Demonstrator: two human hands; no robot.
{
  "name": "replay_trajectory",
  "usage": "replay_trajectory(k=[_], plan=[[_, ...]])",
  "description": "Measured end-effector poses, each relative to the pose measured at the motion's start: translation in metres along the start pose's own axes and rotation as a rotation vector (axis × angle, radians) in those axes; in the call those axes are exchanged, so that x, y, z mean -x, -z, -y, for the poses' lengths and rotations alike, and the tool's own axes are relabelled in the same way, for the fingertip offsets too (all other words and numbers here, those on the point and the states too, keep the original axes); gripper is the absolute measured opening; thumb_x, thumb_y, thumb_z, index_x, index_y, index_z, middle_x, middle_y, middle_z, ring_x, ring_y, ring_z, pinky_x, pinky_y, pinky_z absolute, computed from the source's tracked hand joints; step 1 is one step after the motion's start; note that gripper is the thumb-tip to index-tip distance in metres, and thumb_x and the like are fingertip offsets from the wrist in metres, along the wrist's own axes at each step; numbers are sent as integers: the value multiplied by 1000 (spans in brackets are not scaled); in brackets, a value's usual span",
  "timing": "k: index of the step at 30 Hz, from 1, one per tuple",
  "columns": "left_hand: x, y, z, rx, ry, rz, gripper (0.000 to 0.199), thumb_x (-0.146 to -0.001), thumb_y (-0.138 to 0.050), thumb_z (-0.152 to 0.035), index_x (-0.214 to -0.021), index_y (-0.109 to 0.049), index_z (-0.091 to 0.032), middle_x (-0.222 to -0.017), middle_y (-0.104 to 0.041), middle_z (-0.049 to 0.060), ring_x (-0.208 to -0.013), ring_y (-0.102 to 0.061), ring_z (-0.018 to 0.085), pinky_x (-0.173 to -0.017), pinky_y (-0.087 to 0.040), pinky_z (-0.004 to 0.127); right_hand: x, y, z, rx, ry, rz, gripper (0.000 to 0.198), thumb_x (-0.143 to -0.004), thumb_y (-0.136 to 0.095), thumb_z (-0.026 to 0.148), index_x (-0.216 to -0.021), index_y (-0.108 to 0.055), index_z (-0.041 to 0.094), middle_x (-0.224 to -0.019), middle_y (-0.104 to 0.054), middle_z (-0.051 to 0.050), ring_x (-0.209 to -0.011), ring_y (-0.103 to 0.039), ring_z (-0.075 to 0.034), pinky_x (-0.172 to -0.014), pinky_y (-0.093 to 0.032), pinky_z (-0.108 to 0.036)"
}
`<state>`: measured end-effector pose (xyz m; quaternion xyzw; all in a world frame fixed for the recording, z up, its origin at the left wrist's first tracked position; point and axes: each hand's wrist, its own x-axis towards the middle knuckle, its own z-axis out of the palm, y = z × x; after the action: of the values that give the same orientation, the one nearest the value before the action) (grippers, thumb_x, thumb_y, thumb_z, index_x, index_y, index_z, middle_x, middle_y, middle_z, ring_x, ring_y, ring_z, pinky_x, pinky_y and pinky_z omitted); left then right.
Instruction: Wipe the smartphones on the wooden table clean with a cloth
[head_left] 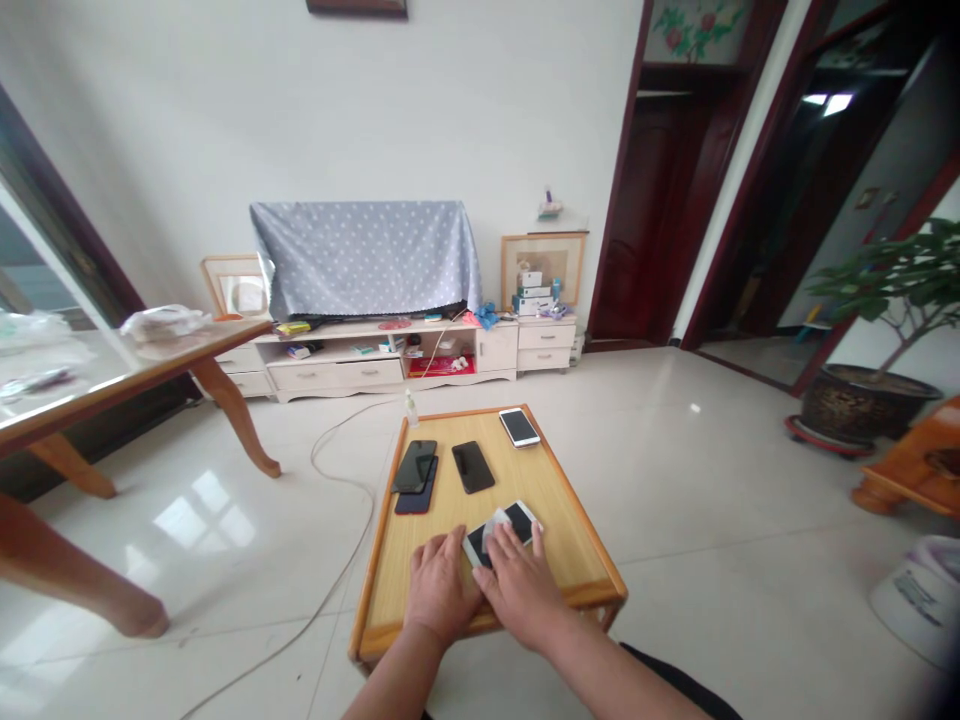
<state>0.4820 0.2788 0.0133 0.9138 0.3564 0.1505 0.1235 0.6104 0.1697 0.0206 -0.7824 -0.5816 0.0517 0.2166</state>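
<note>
A white phone (522, 519) with a dark screen lies aslant near the front of the small wooden table (555, 530). My left hand (441, 590) grips its left end, thumb and fingers at the edge. With fingers close together, my right hand (521, 585) presses a small white wipe (494, 523) onto the screen; the fingers partly cover it. Just beyond lies a black phone (473, 467). To the left, another dark phone (415, 466) rests on a dark blue phone (420, 497). A second white phone (519, 427) lies at the far right corner.
A clear spray bottle (411, 409) stands at the table's far left corner. A cable (341, 480) runs along the floor to the left, near a larger wooden table (247, 345). Ahead is a white TV cabinet (337, 375); a potted plant (862, 400) stands right.
</note>
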Motion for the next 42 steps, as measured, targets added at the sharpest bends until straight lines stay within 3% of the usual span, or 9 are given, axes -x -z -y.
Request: replay_trajectory(k=[4,10,17,21,24,27,33,39,42], plan=[[0,0,1,-4,-5,23,63,-76,-59,-31,-137,-45,-21,-132,-61,11,-126,-47,26,-107,-25,39,2,2,6,-33,98,7,51,-103,-27,49,-146,-45,28,-148,-48,-8,-142,-35,-23,-117,11,-57],[0,2,-2,-2,5,-18,69,-74,-65,-46,-136,-46,-23,-127,-62,9,-123,-48,28,-106,-27,39,-22,10,-23,116,-221,-25,56,-103,-22,50,-142,-51,21,-150,-44,-13,-143,-34,-28,-114,13,-61],[-1,-3,2,-12,-13,-25,57,-78,-56,-26,-134,-47,-24,-127,-63,6,-120,-50,23,-105,-28,37,-4,-2,7,24,74,15,53,-104,-18,49,-142,-49,28,-147,-50,-6,-140,-37,-21,-118,12,-52],[-1,-2,0,-23,5,-26,66,-76,-65,-45,-135,-46,-24,-125,-63,8,-121,-49,26,-105,-28,38,-20,5,-15,82,-130,-22,46,-102,-26,33,-137,-55,26,-146,-52,-6,-136,-42,-23,-117,11,-55],[-1,-3,1,-24,-7,-29,69,-74,-67,-47,-135,-46,-24,-125,-63,7,-122,-49,26,-105,-28,38,-26,2,-27,122,-190,-23,47,-96,-36,24,-139,-54,20,-147,-50,-10,-139,-39,-25,-119,5,-51],[-1,-5,2,-21,-18,-44,67,-75,-66,-46,-135,-46,-24,-124,-64,7,-120,-50,26,-104,-28,39,-19,-6,-21,83,-81,-6,47,-93,-39,20,-136,-56,17,-144,-52,-12,-138,-39,-25,-120,-7,-45],[1,-3,1,-15,-19,-62,65,-75,-66,-46,-134,-47,-25,-122,-64,8,-120,-51,26,-103,-29,39,-18,-3,-20,-182,-73,-90,36,-91,-40,16,-104,-72,24,-111,-71,-5,-109,-61,-19,-97,-41,-29],[1,0,0,-18,-17,-35,65,-74,-66,-46,-134,-48,-25,-123,-64,9,-120,-50,27,-105,-27,40,-33,-2,-44,-630,-296,-279,26,-87,-50,28,-105,-66,20,-98,-73,-4,-87,-67,-19,-76,-49,-27],[1,0,0,-14,-25,-35,65,-75,-66,-45,-133,-49,-22,-125,-63,10,-121,-50,28,-106,-27,40,-33,-2,-50,-549,-348,-307,19,-86,-52,28,-98,-65,21,-90,-71,-3,-83,-65,-19,-75,-46,-27]])
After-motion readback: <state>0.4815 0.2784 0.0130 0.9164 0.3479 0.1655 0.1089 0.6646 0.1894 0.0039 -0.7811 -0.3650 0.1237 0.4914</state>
